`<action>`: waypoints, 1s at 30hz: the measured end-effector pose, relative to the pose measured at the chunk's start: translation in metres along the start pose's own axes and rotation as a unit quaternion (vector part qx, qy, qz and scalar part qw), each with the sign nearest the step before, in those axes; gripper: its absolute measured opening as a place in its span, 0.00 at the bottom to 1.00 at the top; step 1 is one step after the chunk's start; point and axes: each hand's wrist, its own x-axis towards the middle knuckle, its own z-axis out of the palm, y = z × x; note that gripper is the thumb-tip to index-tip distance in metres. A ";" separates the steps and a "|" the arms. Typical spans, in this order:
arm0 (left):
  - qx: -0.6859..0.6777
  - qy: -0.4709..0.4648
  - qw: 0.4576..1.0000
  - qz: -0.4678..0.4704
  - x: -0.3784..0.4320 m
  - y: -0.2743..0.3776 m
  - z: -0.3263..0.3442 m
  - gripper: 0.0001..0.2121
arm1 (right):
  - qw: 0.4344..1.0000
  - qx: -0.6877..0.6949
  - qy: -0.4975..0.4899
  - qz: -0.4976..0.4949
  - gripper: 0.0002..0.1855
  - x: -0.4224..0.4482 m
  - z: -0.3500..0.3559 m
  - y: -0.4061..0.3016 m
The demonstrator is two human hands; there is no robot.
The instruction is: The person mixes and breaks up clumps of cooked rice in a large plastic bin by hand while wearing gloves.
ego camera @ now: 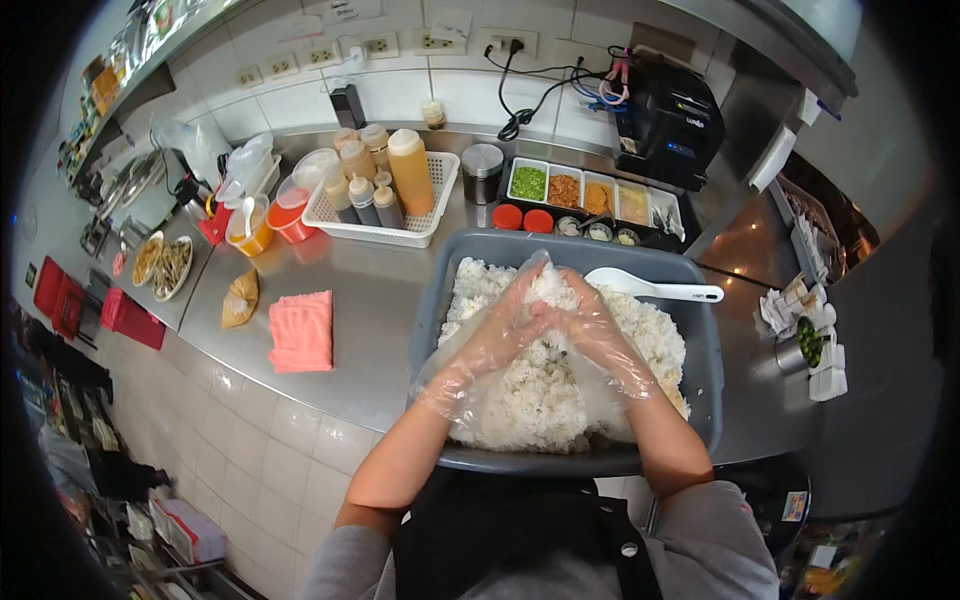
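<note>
Both my hands wear clear plastic gloves and meet above a large grey tub (705,360) of cooked white rice (532,397). Between them they cup a clump of rice (553,289). My left hand (506,322) curves around its left side, and my right hand (589,315) closes on it from the right. The thumbs come together on the near side of the clump. A white rice paddle (652,286) lies at the tub's far right, its blade on the rice and its handle across the rim.
Behind the tub stand a black condiment rack (581,206), red-lidded jars (523,218) and a white basket (442,191) of squeeze bottles. A folded pink towel (301,331) and a tied bag (240,298) lie to the left. A black printer (667,120) stands at the back right.
</note>
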 end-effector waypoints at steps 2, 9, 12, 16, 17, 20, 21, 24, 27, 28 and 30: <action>0.018 0.014 1.000 -0.019 -0.004 0.000 0.005 0.33 | 0.999 -0.047 0.022 -0.001 0.30 -0.003 0.004 0.008; 0.184 0.004 0.983 0.018 -0.002 -0.016 0.000 0.31 | 0.996 0.000 0.019 -0.082 0.28 -0.006 0.003 0.015; 0.164 0.021 0.986 0.028 -0.003 -0.015 0.001 0.27 | 0.995 -0.005 0.012 -0.095 0.27 -0.006 -0.001 0.025; 0.143 0.086 0.983 0.071 -0.005 -0.044 0.001 0.24 | 0.993 -0.055 0.028 -0.099 0.27 -0.008 0.005 0.019; 0.152 0.103 0.979 0.085 -0.005 -0.046 0.003 0.23 | 0.991 -0.076 0.042 -0.099 0.27 -0.009 0.007 0.019; 0.159 0.085 0.982 0.049 -0.007 -0.045 -0.002 0.22 | 0.992 -0.084 0.033 -0.083 0.26 -0.008 0.009 0.011; 0.189 0.077 0.977 0.064 -0.003 -0.035 -0.001 0.21 | 0.994 -0.080 0.024 -0.075 0.25 -0.007 0.007 0.009; 0.266 0.062 0.959 0.078 0.000 -0.008 -0.003 0.19 | 0.977 -0.157 0.052 -0.132 0.24 -0.007 0.006 0.016; 0.316 0.061 0.946 0.037 -0.002 -0.003 -0.009 0.17 | 0.966 -0.211 0.067 -0.130 0.22 -0.011 0.009 0.017; 0.335 0.059 0.940 0.032 -0.003 -0.002 -0.012 0.17 | 0.964 -0.233 0.064 -0.112 0.21 -0.011 0.011 0.018; 0.354 0.056 0.933 0.018 -0.002 -0.003 -0.015 0.18 | 0.956 -0.278 0.061 -0.075 0.21 -0.012 0.011 0.019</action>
